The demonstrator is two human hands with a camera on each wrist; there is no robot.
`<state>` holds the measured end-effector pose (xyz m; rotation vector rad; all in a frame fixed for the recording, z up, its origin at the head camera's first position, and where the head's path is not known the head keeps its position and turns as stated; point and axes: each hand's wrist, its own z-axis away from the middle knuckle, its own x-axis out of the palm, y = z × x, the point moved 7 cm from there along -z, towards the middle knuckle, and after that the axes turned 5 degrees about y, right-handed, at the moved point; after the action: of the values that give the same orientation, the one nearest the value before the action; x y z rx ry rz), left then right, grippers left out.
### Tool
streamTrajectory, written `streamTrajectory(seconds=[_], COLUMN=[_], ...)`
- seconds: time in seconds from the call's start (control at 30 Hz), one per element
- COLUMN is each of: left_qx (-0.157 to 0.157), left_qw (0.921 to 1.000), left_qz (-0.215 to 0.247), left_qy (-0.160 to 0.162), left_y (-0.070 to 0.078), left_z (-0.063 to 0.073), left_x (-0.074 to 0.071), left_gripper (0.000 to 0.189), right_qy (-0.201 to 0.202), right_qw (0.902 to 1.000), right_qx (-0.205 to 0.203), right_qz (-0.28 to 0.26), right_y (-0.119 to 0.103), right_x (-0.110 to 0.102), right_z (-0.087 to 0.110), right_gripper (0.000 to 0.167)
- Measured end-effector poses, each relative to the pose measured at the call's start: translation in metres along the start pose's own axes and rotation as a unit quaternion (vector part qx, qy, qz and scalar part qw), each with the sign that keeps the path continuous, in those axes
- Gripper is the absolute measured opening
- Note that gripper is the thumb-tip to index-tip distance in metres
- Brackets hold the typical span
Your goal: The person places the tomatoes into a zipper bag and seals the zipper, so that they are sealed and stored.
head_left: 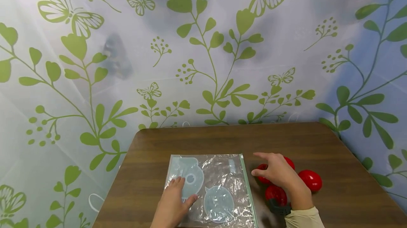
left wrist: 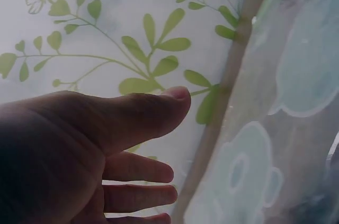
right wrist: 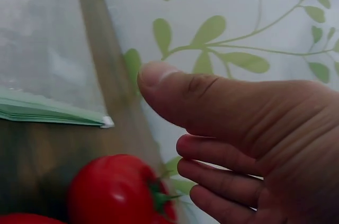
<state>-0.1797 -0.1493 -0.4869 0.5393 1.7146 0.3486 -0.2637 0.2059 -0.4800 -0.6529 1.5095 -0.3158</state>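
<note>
A clear zip bag (head_left: 219, 171) with pale blue printed shapes and a green zip edge lies flat on the table. Over its left side is my left hand (head_left: 174, 198), thumb apart from the straight fingers; whether it touches the plastic I cannot tell. To the right of the bag are several red tomatoes (head_left: 310, 180), one showing a green stem (right wrist: 160, 196) in the right wrist view. My right hand (head_left: 279, 171) is above them, thumb and index finger spread towards the bag, nothing held. It partly hides the tomatoes behind it.
The brown wooden table (head_left: 197, 139) has rounded far corners. Behind it hangs a pale curtain (head_left: 127, 62) printed with green leaves and butterflies. A dark wrist device (head_left: 279, 207) sits below my right wrist, beside the nearest tomato.
</note>
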Motion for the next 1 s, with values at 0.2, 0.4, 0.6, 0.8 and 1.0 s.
streamTrajectory(seconds=[0.2,0.4,0.6,0.8,1.0], left_qx=[0.037,0.021,0.003,-0.003,0.010], left_qw=[0.9984,0.9997,0.9992,1.0000,0.9994], left_qz=[-0.022,0.011,0.015,0.000,0.001], left_qy=[0.037,-0.007,-0.036,0.003,0.032], left_y=[-0.020,-0.028,-0.014,-0.016,-0.020], left_z=[0.002,0.005,0.005,0.003,0.003], left_x=[0.031,0.050,0.043,0.043,0.048], left_gripper=[0.074,0.075,0.069,0.067,0.064], right_qy=[-0.008,-0.006,-0.005,-0.006,-0.010], right_qw=[0.9999,0.9999,1.0000,0.9999,0.9998], right_qx=[0.005,-0.005,-0.005,-0.004,-0.009], right_qz=[-0.007,-0.006,0.006,0.012,0.015], right_y=[0.007,0.006,0.006,0.004,0.004], right_x=[0.015,0.024,0.030,0.036,0.042], right_z=[-0.006,-0.013,-0.018,-0.025,-0.028], right_gripper=[0.068,0.065,0.059,0.053,0.047])
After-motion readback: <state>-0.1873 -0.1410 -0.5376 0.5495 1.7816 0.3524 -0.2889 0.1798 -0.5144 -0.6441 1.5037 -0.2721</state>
